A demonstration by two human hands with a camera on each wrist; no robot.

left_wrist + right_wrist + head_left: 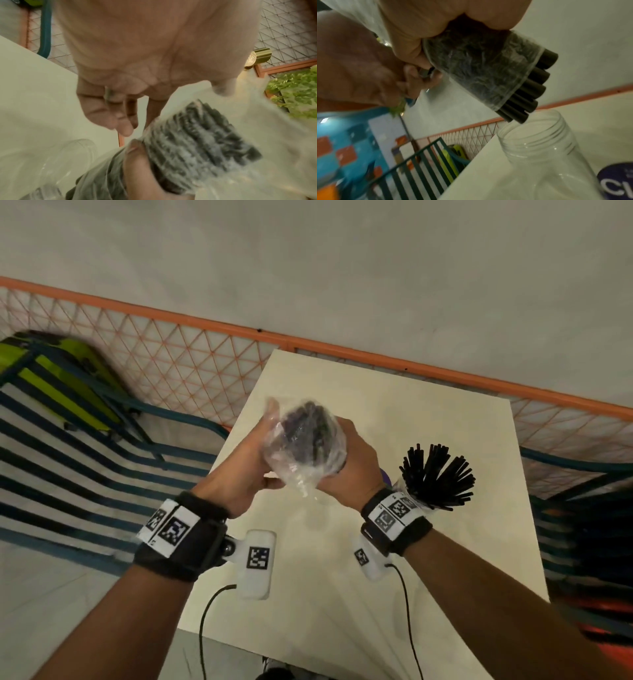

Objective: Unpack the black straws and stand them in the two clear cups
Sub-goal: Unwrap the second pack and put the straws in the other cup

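Note:
My right hand (346, 450) grips a bundle of black straws (308, 433) through its clear plastic bag (301, 474), held above the cream table (428, 422). My left hand (270, 446) holds the bag's loose plastic on the left side. In the right wrist view the straw ends (534, 86) stick out of the bag's open end, just above the mouth of an empty clear cup (539, 148). My hands largely hide that cup in the head view. A second clear cup (411, 498), filled with fanned-out black straws (438, 474), stands to the right of my right wrist.
A round dark blue label or lid (618, 180) lies on the table beside the empty cup. An orange mesh fence (191, 361) runs behind the table. Blue railings (85, 460) and a green suitcase (61, 378) are off to the left.

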